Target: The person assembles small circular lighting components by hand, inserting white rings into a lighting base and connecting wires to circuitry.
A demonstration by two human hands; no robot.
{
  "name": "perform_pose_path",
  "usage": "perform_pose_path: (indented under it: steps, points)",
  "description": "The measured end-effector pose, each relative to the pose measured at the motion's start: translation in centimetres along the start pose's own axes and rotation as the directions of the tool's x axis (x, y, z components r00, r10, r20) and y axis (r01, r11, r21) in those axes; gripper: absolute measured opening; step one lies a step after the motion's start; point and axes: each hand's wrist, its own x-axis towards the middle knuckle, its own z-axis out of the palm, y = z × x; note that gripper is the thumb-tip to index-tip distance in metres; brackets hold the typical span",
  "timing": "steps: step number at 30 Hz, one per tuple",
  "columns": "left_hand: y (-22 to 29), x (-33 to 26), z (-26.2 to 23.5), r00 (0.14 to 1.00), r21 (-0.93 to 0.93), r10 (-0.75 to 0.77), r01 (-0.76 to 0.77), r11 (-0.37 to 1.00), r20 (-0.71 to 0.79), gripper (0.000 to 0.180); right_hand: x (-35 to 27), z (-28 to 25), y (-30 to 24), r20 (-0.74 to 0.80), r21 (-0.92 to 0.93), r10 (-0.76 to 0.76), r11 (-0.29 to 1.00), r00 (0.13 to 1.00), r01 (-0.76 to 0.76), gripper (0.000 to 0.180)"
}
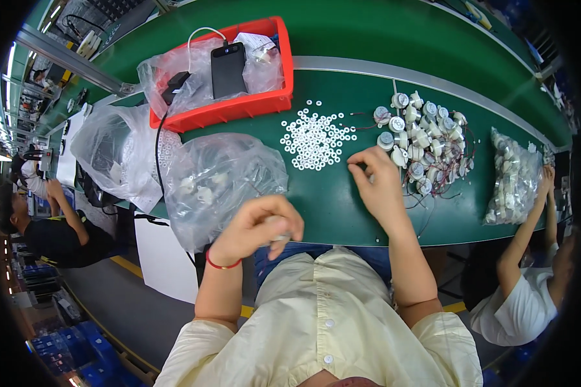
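Observation:
My left hand (258,227), with a red cord at its wrist, is closed in front of my body. It grips a small white motor (281,237), mostly hidden by the fingers, and a thin dark wire seems to hang below. Over the green table, my right hand (379,187) has thumb and forefinger pinched together; whatever they hold, if anything, is too small to make out. Just left of those fingertips lies a spread of white ring washers (315,140). Beyond and to the right of that hand is a heap of round white motors (426,138) with red and black wires.
A red bin (232,103) at the back left holds plastic bags and a black power bank (228,69) with a cable. Clear bags (223,171) of parts lie before it. At the right, another person's hands touch a filled bag (513,180). Someone else sits at far left.

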Motion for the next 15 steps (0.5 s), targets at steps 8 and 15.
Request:
perform_pose_path:
  steps: [8, 15]
  points:
    - [0.5, 0.2, -1.2, 0.974, 0.641, -0.083, -0.075, 0.764, 0.213, 0.019, 0.8, 2.4, -1.0, 0.011, -0.186, -0.01, 0.983, 1.0, 0.012, 0.012]
    - [3.7, -1.5, -3.0, 0.767, -0.101, 0.217, -0.197, 0.975, 0.604, 0.018, 0.8, 1.0, -0.8, 0.083, -0.09, 0.112, 0.99, 0.99, -0.104, 0.01]
